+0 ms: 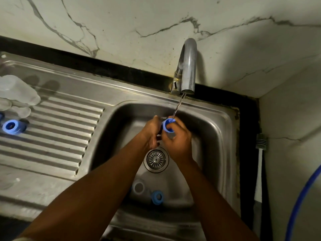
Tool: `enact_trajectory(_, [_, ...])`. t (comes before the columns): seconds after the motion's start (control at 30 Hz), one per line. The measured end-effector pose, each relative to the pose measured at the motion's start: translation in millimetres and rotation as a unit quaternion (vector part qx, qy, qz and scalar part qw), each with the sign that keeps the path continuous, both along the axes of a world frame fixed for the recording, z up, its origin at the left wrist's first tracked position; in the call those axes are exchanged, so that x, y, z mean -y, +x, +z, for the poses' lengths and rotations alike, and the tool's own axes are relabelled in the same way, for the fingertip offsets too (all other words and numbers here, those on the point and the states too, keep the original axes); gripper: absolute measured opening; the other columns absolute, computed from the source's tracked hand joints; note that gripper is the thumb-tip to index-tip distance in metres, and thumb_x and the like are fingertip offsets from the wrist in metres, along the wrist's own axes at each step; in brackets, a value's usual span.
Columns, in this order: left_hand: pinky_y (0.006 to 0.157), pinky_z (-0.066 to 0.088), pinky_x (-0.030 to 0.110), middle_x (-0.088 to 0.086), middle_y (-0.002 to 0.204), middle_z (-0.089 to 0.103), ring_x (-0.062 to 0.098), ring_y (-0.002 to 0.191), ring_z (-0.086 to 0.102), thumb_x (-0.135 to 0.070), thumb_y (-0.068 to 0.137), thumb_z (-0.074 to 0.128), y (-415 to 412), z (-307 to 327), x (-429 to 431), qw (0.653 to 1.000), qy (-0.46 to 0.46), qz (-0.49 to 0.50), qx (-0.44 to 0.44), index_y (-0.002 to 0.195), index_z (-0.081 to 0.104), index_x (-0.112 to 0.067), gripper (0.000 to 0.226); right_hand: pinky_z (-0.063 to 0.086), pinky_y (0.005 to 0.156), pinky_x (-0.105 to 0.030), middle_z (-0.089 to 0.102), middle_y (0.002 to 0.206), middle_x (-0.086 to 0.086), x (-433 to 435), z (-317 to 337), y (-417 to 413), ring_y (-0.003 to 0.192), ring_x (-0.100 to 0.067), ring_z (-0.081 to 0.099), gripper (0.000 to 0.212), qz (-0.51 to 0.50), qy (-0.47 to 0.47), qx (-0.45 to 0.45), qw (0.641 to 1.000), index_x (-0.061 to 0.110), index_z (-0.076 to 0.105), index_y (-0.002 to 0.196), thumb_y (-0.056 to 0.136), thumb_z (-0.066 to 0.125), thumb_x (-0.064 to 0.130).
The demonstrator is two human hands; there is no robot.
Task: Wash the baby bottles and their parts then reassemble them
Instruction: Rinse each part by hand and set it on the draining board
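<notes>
Right hand (175, 141) fingers grasp the blue bottle collar (167, 125) beneath the tap stream (178, 106); whether the left hand (151, 131) fingers grasp anything cannot be told.

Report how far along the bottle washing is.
Seemingly done: a clear bottle and a drained blue ring lie on the draining board. In hand: the right hand holds a second blue ring under the tap stream, with the left hand beside it, its grip unclear. Left: a clear part and a third blue ring lie in the sink basin. No assembled bottle is visible.
</notes>
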State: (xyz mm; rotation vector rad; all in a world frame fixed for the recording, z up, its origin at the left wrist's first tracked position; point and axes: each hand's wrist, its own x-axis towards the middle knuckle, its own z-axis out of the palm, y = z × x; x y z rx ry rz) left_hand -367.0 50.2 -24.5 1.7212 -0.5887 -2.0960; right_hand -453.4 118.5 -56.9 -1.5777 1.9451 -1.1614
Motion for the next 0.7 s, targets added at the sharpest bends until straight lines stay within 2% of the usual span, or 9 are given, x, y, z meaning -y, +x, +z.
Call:
enact_trajectory(0.03, [0.095, 0.048, 0.044, 0.016, 0.117, 0.064, 0.03, 0.108, 0.061, -0.053, 0.104, 0.029, 2.0, -4.2, -3.8, 1.0, 0.002, -0.018, 0.014, 0.127, 0.056, -0.01, 0.056, 0.055, 0.093, -0.039, 0.063, 0.121, -0.012, 1.8, -5.2, -2.5, 0.107, -0.019, 0.062, 0.025, -0.012, 0.009, -0.012, 1.0, 0.005, 0.066, 0.111, 0.088, 0.067, 0.012])
enact_trajectory(0.07, [0.095, 0.047, 0.044, 0.017, 0.124, 0.061, 0.032, 0.114, 0.058, -0.056, 0.104, 0.026, 4.5, -5.8, -7.3, 1.0, 0.007, -0.012, 0.018, 0.137, 0.049, -0.01, 0.061, 0.055, 0.091, -0.041, 0.062, 0.12, -0.011, 3.8, -11.3, -4.1, 0.106, -0.022, 0.063, 0.029, -0.005, 0.04, -0.043, 0.998, 0.006, 0.062, 0.116, 0.088, 0.067, 0.011])
enact_trajectory(0.13, [0.083, 0.05, 0.039, 0.018, 0.117, 0.063, 0.029, 0.106, 0.06, -0.053, 0.107, 0.023, 8.0, -8.3, -12.5, 1.0, 0.013, 0.01, 0.012, 0.136, 0.046, -0.006, 0.06, 0.054, 0.093, -0.038, 0.06, 0.126, -0.01, 7.2, -19.5, -3.2, 0.111, -0.025, 0.061, 0.038, 0.03, 0.12, -0.104, 0.987, 0.009, 0.057, 0.125, 0.089, 0.068, 0.01])
enact_trajectory(0.27, [0.109, 0.038, 0.046, 0.02, 0.141, 0.052, 0.035, 0.129, 0.048, -0.051, 0.107, 0.024, 13.1, -18.4, -18.8, 0.999, 0.001, 0.008, 0.048, 0.151, 0.037, -0.006, 0.064, 0.053, 0.094, -0.037, 0.062, 0.123, -0.009, 14.5, -28.3, -2.4, 0.112, -0.026, 0.061, 0.036, -0.024, 0.181, -0.07, 0.981, 0.009, 0.058, 0.123, 0.089, 0.07, 0.011])
enact_trajectory(0.4, [0.106, 0.037, 0.043, 0.019, 0.138, 0.052, 0.03, 0.119, 0.049, -0.049, 0.108, 0.024, 16.9, -25.0, -21.5, 0.998, -0.008, 0.021, 0.063, 0.152, 0.035, -0.005, 0.064, 0.052, 0.094, -0.039, 0.063, 0.119, -0.009, 22.1, -34.1, -1.1, 0.111, -0.028, 0.062, 0.034, -0.025, 0.23, -0.069, 0.97, 0.011, 0.06, 0.121, 0.088, 0.07, 0.012])
enact_trajectory(0.5, [0.113, 0.037, 0.047, 0.019, 0.142, 0.051, 0.032, 0.129, 0.048, -0.048, 0.108, 0.025, 18.5, -28.1, -24.3, 0.997, -0.011, 0.02, 0.073, 0.151, 0.037, -0.004, 0.062, 0.054, 0.092, -0.038, 0.064, 0.119, -0.008, 28.3, -34.9, -1.9, 0.11, -0.026, 0.063, 0.036, -0.011, 0.273, -0.071, 0.959, 0.014, 0.06, 0.12, 0.087, 0.074, 0.017])
enact_trajectory(0.57, [0.111, 0.04, 0.046, 0.019, 0.141, 0.052, 0.032, 0.128, 0.05, -0.045, 0.108, 0.027, 18.4, -29.3, -26.8, 0.997, -0.013, 0.019, 0.079, 0.149, 0.039, -0.004, 0.06, 0.055, 0.09, -0.038, 0.063, 0.115, -0.006, 32.2, -33.7, -1.1, 0.106, -0.024, 0.063, 0.036, 0.009, 0.309, -0.08, 0.948, 0.013, 0.058, 0.119, 0.086, 0.074, 0.017])
enact_trajectory(0.63, [0.106, 0.043, 0.043, 0.016, 0.134, 0.057, 0.031, 0.121, 0.054, -0.039, 0.109, 0.029, 17.6, -26.0, -29.8, 0.997, -0.025, 0.013, 0.077, 0.137, 0.051, 0.0, 0.052, 0.056, 0.084, -0.038, 0.064, 0.108, -0.005, 33.6, -31.8, -1.2, 0.098, -0.023, 0.065, 0.038, 0.014, 0.356, -0.017, 0.934, 0.013, 0.053, 0.119, 0.087, 0.071, 0.023])
enact_trajectory(0.7, [0.102, 0.046, 0.04, 0.013, 0.116, 0.063, 0.026, 0.106, 0.059, -0.031, 0.109, 0.033, 15.6, -22.7, -34.9, 0.996, -0.043, -0.01, 0.08, 0.109, 0.063, -0.003, 0.041, 0.056, 0.065, -0.033, 0.068, 0.098, -0.009, 33.9, -26.8, -1.7, 0.079, -0.023, 0.067, 0.04, -0.049, 0.404, 0.174, 0.897, 0.009, 0.05, 0.12, 0.088, 0.061, 0.032])
